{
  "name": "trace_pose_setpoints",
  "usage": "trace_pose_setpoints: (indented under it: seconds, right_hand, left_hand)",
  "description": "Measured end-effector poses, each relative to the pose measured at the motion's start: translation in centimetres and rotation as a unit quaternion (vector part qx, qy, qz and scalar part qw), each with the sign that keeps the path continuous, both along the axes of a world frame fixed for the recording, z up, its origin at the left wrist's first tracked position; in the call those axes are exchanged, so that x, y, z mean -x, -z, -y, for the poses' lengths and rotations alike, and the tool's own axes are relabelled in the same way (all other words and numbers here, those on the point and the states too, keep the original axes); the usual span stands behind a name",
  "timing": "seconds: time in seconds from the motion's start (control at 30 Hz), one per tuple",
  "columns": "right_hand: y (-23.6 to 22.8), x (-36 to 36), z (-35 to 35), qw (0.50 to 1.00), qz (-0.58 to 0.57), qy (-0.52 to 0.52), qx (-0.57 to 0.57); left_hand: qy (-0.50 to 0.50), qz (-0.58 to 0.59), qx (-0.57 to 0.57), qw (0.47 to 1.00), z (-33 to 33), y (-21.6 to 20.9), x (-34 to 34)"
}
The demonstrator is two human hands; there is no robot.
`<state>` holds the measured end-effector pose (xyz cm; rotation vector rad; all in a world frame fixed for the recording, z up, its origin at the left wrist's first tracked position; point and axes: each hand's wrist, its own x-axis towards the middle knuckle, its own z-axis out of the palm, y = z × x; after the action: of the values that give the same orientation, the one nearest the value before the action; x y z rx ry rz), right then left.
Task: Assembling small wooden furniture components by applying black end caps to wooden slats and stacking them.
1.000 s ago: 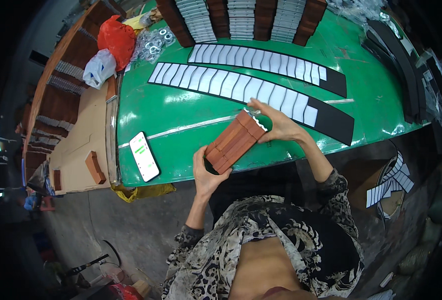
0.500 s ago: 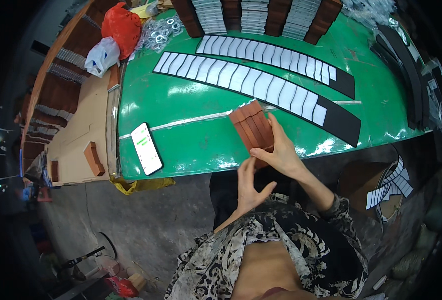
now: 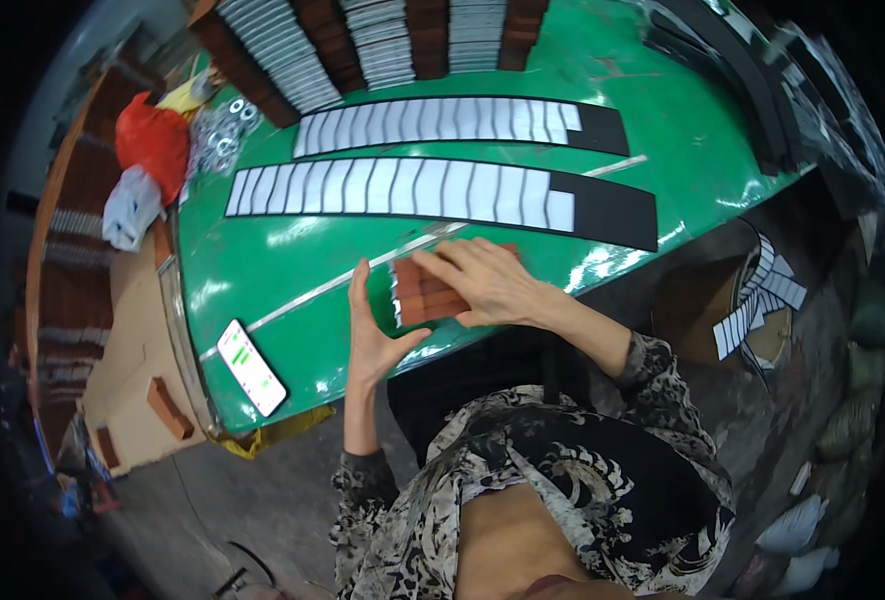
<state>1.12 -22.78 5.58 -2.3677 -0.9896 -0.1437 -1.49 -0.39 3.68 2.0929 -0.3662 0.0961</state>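
- Since the frame half a second earlier, I see the brown bundle (image 3: pixel 429 296) turned: its white-edged end pointed away from the person and now faces left
- The right hand (image 3: pixel 493 284) has gone from gripping the bundle's near end to lying over its top and right part, while the left hand (image 3: pixel 371 335) has lifted to stand off the white-edged end
- My whole view has swung too, so the tabletop things sit further left in my picture
- The bundle lies lengthwise from left to right at the near edge of the green table (image 3: pixel 288 268); from here I cannot tell whether it rests on the top or is held just above
- Right hand: palm down, fingers reaching over the bundle's far side, thumb by its near side; how hard it presses I cannot tell
- Left hand: spread wide, fingers pointing up and thumb stretched toward the bundle's near left corner; I cannot tell whether the thumb touches
- Beyond the hands I have the nearer black strip (image 3: pixel 403 188) and the farther black strip (image 3: pixel 443 122), both lined with white pieces
- To the left, the phone (image 3: pixel 253 368) lies face up, screen lit
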Motion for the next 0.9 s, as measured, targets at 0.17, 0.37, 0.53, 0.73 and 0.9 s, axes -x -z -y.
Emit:
trace_pose_setpoints:
  seconds: [0.17,0.37,0.53,0.73,0.9]
  right_hand:
    - [-0.5,-0.7,1.4,1.0,0.002,-0.006,0.003]
    - [-0.4,-2.5,10.5,0.964,0.081,0.237,-0.087]
    - [2.0,-5.2,15.5,0.955,-0.011,0.296,0.023]
    - [3.6,-6.8,16.7,0.967,0.018,0.233,0.102]
    - [4.0,-6.8,17.1,0.963,0.124,0.147,0.19]
  left_hand:
    - [0.049,-0.101,0.042,0.993,1.0,2.3,-2.3]
    - [0.01,-0.078,0.054,0.995,1.2,3.4,-1.2]
    - [0.006,-0.078,0.073,0.994,2.0,3.2,-1.2]
    - [0.019,-0.066,0.053,0.996,1.9,3.0,-1.3]
    - [0.018,-0.049,0.04,0.998,2.0,3.0,-1.0]
